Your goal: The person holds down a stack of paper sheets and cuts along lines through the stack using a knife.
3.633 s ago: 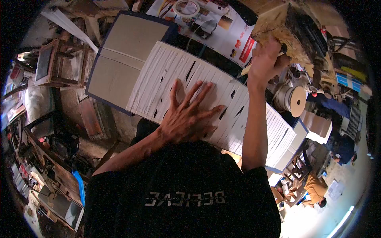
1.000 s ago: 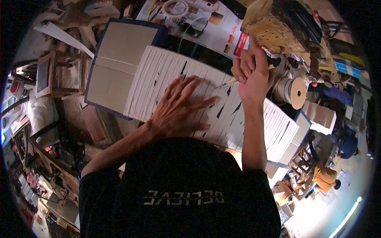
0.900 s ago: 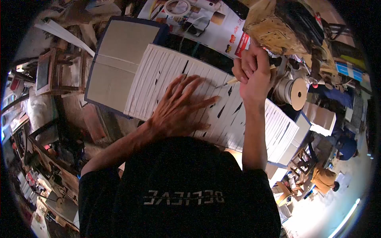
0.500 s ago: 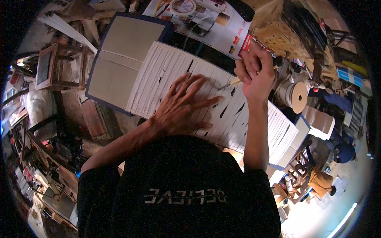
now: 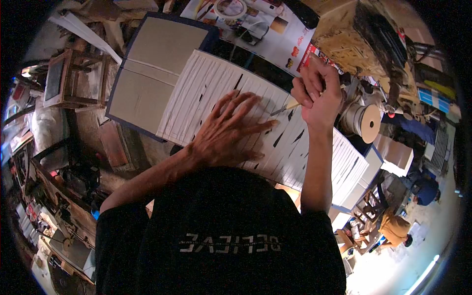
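Observation:
My left hand (image 5: 231,125) lies palm down with spread fingers on a panel of white ridged strips (image 5: 189,98), with dark slits between some of them. In my right hand (image 5: 318,91) is a slim tool (image 5: 286,108) with a pale handle and a thin dark metal tip; its exact kind is unclear. The tip points left and down at the strips, just right of my left fingers. Whether it touches them I cannot tell. Underneath the panel are beige boards with navy edges (image 5: 162,42).
A spool of pale cord or tape (image 5: 368,123) stands right of my right wrist. Behind are a printed sheet (image 5: 287,37), a tape roll (image 5: 230,8) and a worn wooden block (image 5: 339,34). A wooden stool (image 5: 73,78) is at left. Other people, one in an orange top (image 5: 393,227), are at far right.
The tool's tip has shifted slightly downward in view, along with a small tilt of my right hand. My left hand stays in place on the strips. The camera view has shifted a little.

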The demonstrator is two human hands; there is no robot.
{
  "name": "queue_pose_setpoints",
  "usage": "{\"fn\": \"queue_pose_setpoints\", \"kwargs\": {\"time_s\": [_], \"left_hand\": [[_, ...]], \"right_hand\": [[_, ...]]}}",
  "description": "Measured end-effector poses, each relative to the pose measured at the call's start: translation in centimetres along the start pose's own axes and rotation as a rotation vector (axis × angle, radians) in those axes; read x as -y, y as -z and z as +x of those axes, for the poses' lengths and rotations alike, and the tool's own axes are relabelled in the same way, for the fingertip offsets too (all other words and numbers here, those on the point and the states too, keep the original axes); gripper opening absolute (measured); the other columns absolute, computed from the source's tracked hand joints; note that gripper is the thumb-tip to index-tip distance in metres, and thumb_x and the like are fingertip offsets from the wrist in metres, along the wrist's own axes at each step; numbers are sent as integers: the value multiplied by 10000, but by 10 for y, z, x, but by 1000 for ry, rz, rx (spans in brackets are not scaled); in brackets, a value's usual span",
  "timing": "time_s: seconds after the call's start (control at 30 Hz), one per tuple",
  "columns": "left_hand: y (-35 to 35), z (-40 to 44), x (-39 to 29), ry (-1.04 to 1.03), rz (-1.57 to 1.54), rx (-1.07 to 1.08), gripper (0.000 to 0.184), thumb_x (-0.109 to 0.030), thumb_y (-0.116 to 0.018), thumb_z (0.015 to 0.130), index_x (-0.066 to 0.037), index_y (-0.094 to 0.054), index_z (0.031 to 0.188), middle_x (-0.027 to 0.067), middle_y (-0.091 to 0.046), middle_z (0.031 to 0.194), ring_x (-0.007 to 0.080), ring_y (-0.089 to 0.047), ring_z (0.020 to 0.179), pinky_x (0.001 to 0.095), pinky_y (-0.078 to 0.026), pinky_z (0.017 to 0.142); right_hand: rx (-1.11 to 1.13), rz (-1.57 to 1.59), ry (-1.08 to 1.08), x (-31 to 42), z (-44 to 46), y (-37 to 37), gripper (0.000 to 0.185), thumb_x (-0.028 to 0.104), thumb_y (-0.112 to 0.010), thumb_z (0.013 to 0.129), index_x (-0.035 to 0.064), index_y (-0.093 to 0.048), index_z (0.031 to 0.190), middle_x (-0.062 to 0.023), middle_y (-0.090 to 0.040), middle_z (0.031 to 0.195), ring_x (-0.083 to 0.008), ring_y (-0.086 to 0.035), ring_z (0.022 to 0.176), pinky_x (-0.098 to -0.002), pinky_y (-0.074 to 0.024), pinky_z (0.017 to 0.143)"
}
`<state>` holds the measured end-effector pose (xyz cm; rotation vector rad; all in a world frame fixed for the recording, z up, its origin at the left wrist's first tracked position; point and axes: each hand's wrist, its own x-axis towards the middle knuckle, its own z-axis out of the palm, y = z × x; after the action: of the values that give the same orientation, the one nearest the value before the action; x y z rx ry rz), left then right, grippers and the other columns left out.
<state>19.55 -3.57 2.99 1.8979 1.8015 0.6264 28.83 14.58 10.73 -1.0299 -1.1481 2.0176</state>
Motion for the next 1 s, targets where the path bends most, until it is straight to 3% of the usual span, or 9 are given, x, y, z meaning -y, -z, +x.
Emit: {"fn": "queue_pose_setpoints", "kwargs": {"time_s": [0.53,0.57,0.63,0.73,0.83,0.87,0.93,0.97,1.0], "left_hand": [[-1,-1,0,-4,-15,-5,768,-641,-725,758,-367,-509,1442,141,-287,1551,335,-186,1490,529,-85,1242],[-1,-1,0,-4,-3,-9,772,-643,-724,760,-371,-501,1447,141,-288,1552,338,-187,1490,530,-83,1243],[-1,-1,0,4,-3,5,773,-649,-719,763,-375,-494,1450,141,-289,1551,341,-189,1489,532,-83,1244],[-2,0,0,10,-5,15,770,-660,-708,769,-381,-488,1452,139,-291,1550,345,-192,1487,534,-82,1247],[-2,0,1,9,10,5,764,-668,-698,774,-383,-488,1450,138,-291,1549,344,-193,1486,535,-83,1248],[-2,0,1,4,24,7,761,-671,-694,776,-383,-489,1450,138,-291,1549,343,-193,1486,535,-84,1247],[-1,1,1,-3,20,9,756,-668,-694,778,-383,-491,1449,138,-293,1548,342,-195,1486,534,-86,1246],[-1,0,1,-5,16,13,752,-665,-693,779,-383,-493,1447,138,-295,1547,341,-197,1486,533,-87,1246],[0,0,0,-4,15,13,752,-665,-693,779,-383,-493,1447,138,-295,1547,341,-197,1486,533,-87,1246]], "right_hand": [[77,22,47,-24,19,22,431,282,-517,954,158,-287,611,35,-217,518,-80,-138,417,-252,-128,395],[295,226,86,-38,33,43,246,301,-524,980,94,-474,857,26,-331,621,-79,-189,445,-242,-184,399],[512,431,125,-38,36,44,331,319,-531,1007,30,-661,1103,17,-444,723,-79,-239,474,-232,-241,403],[-83,39,188,-21,30,27,389,342,-538,1007,34,-628,1227,-6,-543,840,-74,-355,517,-218,-296,423],[241,-2,446,-36,44,46,425,346,-556,1000,44,-583,1299,1,-587,886,-83,-481,572,-205,-333,435],[143,-85,461,-41,42,40,410,337,-545,1006,61,-578,1308,5,-598,929,-91,-532,658,-211,-381,484],[43,-169,478,-42,36,17,396,328,-535,1012,78,-574,1317,8,-609,971,-100,-583,744,-217,-430,533],[-129,-56,442,-30,31,-5,212,274,-538,986,80,-547,1070,23,-425,788,-92,-390,601,-233,-326,482],[-299,58,402,-24,29,-17,195,221,-541,959,82,-520,823,38,-240,605,-85,-196,459,-249,-222,431]]}}
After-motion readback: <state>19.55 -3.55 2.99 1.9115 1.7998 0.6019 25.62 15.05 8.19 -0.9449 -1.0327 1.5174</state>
